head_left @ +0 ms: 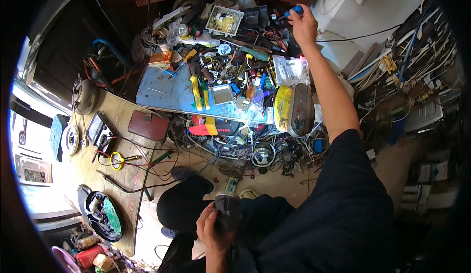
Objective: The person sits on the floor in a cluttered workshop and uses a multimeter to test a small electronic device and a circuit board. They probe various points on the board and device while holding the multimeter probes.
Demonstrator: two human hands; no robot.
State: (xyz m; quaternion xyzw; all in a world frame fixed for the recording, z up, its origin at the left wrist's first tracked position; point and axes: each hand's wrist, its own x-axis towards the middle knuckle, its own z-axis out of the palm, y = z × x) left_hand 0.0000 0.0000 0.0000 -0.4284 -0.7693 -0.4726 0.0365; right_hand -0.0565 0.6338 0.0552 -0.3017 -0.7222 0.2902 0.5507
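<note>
Here, holds the two hands well apart. Pinches a blue-handled screwdriver (pixel 295 10) between thumb and fingers of the right hand (pixel 305 26), at long reach over the far right corner of the cluttered blue worktop (pixel 156 90). Grips it by the handle rather than the shaft, presumably for control among such tightly packed parts. Cannot tell, at this size, of any contact between its tip and the clutter. Curls the left hand (pixel 215 230) round a dark cylinder (pixel 227 211) with a clear rim, low by the lap; likely keeps it there for steadiness, close to the body and clear of the outstretched right arm. Shows, near the front edge, a yellow-handled tool (pixel 196 91), perhaps laid there for easy grasping. Includes, on the wooden worktop (pixel 80 167) to the left, a corded black tool (pixel 112 180), pointed away from the body, possibly for safety.
</note>
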